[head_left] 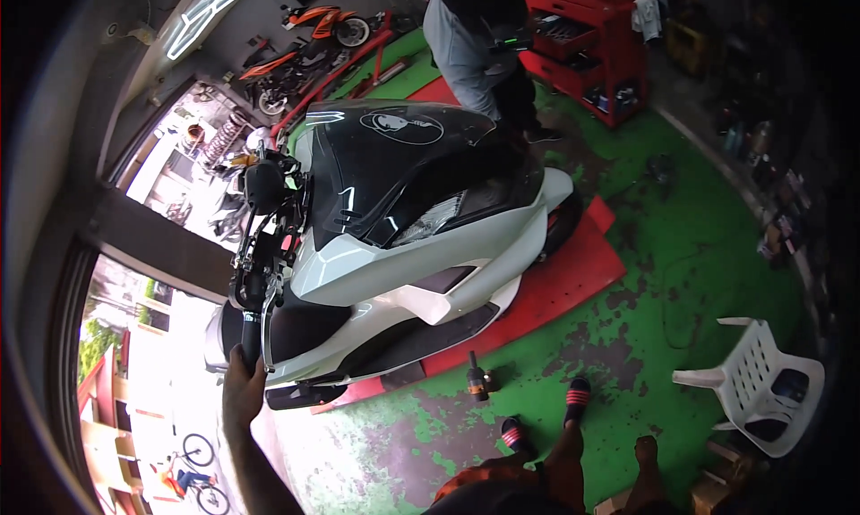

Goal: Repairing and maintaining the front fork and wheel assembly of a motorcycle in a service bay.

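My left hand (244,385) reaches up at the lower left and is wrapped around the black grip at the end of the handlebar (251,322) of a white and black scooter (403,237). The scooter stands on a red platform (564,278). My right hand (645,448) hangs low at the bottom right, beside my leg. It touches nothing, and its fingers are too dark and small to read. My feet in red-striped black sandals (578,395) stand on the green floor just in front of the platform.
A small dark bottle (477,377) stands on the worn green floor (681,246) by the platform edge. A white plastic chair (761,381) is at the right. Another person (470,45) stands behind the scooter near a red tool cart (591,40). Orange motorcycles (305,54) are parked at the back.
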`<state>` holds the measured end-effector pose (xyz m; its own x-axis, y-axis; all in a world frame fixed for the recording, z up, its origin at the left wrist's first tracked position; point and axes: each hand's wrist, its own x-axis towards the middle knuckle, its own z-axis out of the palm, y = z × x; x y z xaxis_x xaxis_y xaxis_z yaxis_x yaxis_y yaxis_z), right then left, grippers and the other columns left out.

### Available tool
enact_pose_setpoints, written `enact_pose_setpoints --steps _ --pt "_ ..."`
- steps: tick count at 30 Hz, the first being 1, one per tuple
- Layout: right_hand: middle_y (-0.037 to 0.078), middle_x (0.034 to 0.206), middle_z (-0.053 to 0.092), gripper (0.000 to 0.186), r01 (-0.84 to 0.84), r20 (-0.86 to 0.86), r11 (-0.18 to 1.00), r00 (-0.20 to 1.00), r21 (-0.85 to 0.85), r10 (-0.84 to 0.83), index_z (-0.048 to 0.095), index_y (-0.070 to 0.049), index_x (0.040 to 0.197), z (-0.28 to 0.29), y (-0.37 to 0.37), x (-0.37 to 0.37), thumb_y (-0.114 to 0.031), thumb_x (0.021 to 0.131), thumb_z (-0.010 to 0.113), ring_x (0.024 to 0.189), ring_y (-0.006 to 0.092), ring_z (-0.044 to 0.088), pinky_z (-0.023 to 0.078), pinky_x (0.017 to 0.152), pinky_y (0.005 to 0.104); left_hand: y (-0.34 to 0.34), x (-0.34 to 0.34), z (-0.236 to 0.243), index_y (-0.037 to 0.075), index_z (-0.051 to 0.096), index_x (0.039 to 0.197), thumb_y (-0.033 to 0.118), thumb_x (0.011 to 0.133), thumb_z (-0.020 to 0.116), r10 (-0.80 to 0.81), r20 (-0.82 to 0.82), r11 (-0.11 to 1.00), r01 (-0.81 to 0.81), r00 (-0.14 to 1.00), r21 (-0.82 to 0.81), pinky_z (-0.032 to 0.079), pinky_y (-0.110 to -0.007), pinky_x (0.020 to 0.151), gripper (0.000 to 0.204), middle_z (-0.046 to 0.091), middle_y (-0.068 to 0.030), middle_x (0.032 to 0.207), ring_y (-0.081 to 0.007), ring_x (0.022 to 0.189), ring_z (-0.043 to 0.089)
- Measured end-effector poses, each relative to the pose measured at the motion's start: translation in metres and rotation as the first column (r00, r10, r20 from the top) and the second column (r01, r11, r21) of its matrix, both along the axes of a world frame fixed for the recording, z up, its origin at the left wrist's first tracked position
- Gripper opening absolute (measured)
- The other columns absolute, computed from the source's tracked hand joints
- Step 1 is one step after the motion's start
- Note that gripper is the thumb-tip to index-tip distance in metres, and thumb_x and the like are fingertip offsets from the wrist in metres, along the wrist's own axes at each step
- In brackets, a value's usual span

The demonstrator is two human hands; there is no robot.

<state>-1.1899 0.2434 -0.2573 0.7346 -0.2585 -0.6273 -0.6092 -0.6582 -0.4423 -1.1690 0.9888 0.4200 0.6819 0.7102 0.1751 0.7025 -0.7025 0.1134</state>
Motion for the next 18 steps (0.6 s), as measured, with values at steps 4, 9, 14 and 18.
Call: enact_pose_setpoints --steps 4,9,14,18 --pt "0.016 0.090 0.068 0.021 -0.056 -0.041 0.980 0.997 0.192 0.065 0.060 -0.002 0.104 0.033 -0.007 -0.005 -0.018 0.090 0.063 0.070 0.0285 0.065 0.053 0.067 0.0442 0.007 0.014 -0.018 -0.002 0.055 0.104 0.031 0.094 0.063 0.099 0.048 0.962 -0.108 0.994 0.249 0.049 -0.051 0.068 0.035 0.066 -0.0286 0.087 -0.0467 0.080 0.065" --pt "0.014 0.091 0.068 0.022 0.226 -0.235 0.906 0.961 0.359 -0.147 0.061 -0.002 0.106 0.115 0.040 0.036 -0.018 0.090 0.062 0.070 0.0237 0.064 0.053 0.066 0.0398 -0.012 0.032 -0.015 -0.002 0.061 0.093 0.032 0.094 0.063 -0.001 0.189 0.982 -0.035 0.982 0.188 0.049 -0.050 0.061 0.034 0.066 -0.0266 0.074 -0.0453 0.070 0.066" --pt "0.012 0.093 0.067 0.021 -0.129 -0.007 0.880 0.989 0.457 0.148 0.060 -0.004 0.108 0.121 0.052 0.120 -0.017 0.092 0.061 0.077 0.0200 0.065 0.053 0.071 0.0350 -0.028 0.038 -0.004 -0.003 0.064 0.094 0.033 0.095 0.063 0.094 0.212 0.981 -0.126 0.973 0.148 0.050 -0.050 0.061 0.036 0.066 -0.0282 0.074 -0.0448 0.071 0.068" --pt "0.010 0.086 0.066 0.018 -0.093 0.094 0.859 0.994 0.503 0.052 0.060 -0.004 0.107 0.121 0.042 0.167 -0.016 0.093 0.059 0.069 0.0189 0.064 0.051 0.059 0.0355 -0.007 0.027 -0.019 -0.002 0.063 0.094 0.032 0.094 0.065 -0.027 0.267 0.954 -0.055 0.963 0.295 0.045 -0.047 0.055 0.034 0.062 -0.0244 0.067 -0.0414 0.062 0.064"
